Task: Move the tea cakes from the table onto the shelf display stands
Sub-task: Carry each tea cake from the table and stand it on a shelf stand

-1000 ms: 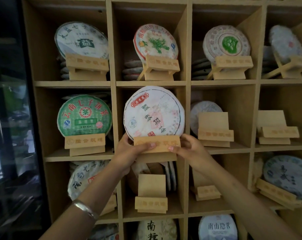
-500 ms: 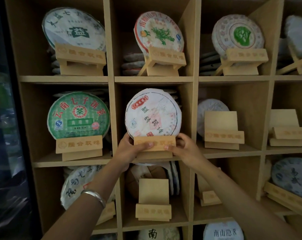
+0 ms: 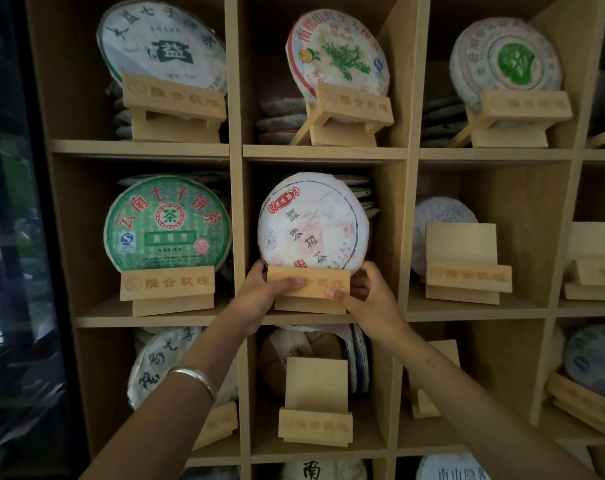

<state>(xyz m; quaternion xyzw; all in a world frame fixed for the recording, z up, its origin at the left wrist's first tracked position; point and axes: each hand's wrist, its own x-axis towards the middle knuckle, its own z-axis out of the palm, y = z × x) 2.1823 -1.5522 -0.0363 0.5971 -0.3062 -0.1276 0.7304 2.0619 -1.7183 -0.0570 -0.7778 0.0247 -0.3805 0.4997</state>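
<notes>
In the head view, at the centre of the frame, a white-wrapped tea cake (image 3: 313,221) with red and black characters stands upright on a wooden display stand (image 3: 308,289) in the middle cubby of the shelf (image 3: 237,161). The left hand (image 3: 263,296) grips the stand's left end, thumb across its front lip, and the right hand (image 3: 366,299) grips its right end likewise. Left of it a green tea cake (image 3: 167,223) sits on its own stand, and lower centre an empty stand (image 3: 315,403) waits.

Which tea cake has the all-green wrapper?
The green tea cake in the middle row's left compartment, left of the hands; the other cakes' wrappers are mainly white.
</notes>
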